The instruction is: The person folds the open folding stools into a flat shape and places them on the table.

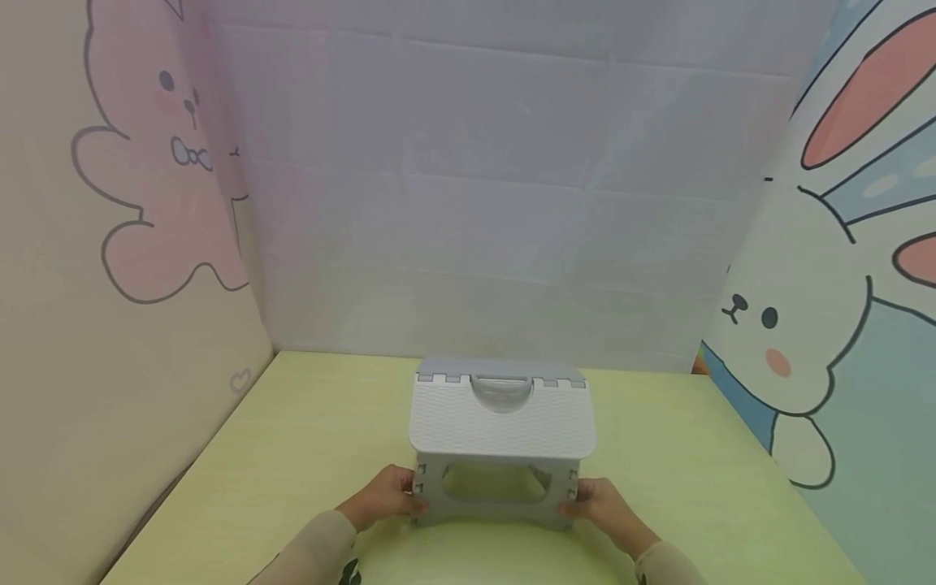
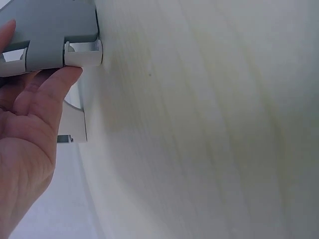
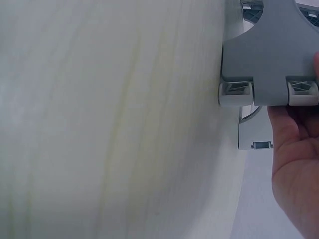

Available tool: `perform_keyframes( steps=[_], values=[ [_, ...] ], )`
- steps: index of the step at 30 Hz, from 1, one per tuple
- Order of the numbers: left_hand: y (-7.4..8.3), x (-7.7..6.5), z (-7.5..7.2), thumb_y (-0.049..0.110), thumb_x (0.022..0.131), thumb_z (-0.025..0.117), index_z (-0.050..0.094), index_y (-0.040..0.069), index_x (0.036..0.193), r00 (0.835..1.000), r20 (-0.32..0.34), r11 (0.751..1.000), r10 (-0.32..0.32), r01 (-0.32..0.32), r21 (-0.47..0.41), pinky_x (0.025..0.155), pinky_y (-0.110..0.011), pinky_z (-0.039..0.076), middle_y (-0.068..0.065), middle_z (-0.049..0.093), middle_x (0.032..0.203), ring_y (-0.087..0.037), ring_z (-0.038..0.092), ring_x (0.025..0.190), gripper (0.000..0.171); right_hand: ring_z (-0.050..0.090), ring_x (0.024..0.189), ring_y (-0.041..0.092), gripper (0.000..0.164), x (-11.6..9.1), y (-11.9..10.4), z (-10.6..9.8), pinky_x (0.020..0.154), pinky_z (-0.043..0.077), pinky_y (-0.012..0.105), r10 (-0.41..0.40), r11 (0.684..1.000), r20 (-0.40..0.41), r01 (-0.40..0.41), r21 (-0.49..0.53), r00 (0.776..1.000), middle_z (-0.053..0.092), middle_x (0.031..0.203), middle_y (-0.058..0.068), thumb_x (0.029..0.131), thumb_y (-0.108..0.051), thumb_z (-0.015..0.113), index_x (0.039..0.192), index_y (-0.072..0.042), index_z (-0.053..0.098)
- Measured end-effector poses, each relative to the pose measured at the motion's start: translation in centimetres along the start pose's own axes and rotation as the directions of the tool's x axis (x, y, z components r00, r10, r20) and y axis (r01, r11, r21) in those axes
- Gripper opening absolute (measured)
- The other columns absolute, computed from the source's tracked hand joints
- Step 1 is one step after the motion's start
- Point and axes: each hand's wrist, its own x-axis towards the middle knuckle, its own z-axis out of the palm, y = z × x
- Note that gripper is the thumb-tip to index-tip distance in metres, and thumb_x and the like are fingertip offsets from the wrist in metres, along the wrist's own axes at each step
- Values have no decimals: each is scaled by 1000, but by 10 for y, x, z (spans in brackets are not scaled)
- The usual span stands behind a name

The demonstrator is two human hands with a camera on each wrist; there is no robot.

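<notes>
A grey and white folding step stool (image 1: 503, 422) stands unfolded on the table, its top slightly peaked along the middle hinge, where a carrying handle shows. At its left side my left hand (image 1: 387, 497) grips the near leg panel, thumb in front and fingers behind. My right hand (image 1: 598, 505) holds the same panel by its right edge in the same way. In the left wrist view, fingers (image 2: 52, 92) curl under the panel's hinged edge. The right wrist view shows the grey panel (image 3: 279, 55) with the hand partly cut off by the frame.
The pale yellow table (image 1: 314, 406) spreads around the stool. Behind it hangs a creased white sheet (image 1: 497, 195). A side panel with a pink cartoon animal (image 1: 168, 179) rises on the left, and one with a white rabbit (image 1: 797, 325) on the right.
</notes>
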Motion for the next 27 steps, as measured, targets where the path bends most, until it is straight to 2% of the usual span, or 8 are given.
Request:
perform_keyframes(
  steps=[13, 27],
  values=[
    [0, -1, 0, -7, 73, 71, 66, -13, 102, 1000, 8, 999, -21, 21, -24, 77, -38, 55, -24, 67, 105, -32, 66, 96, 30, 66, 95, 33, 27, 1, 3, -1, 84, 51, 49, -6, 1000, 6, 6, 11, 1000, 67, 102, 27, 79, 0, 66, 100, 17, 62],
    [2, -2, -1, -6, 72, 70, 66, -14, 101, 1000, 20, 1000, 2, -2, -12, 80, -39, 54, -24, 68, 103, -33, 66, 96, 29, 65, 99, 37, 31, 1, 2, 0, 86, 50, 50, -23, 1000, 14, 23, 4, 1000, 66, 106, 28, 79, 0, 67, 104, 17, 61]
  ],
)
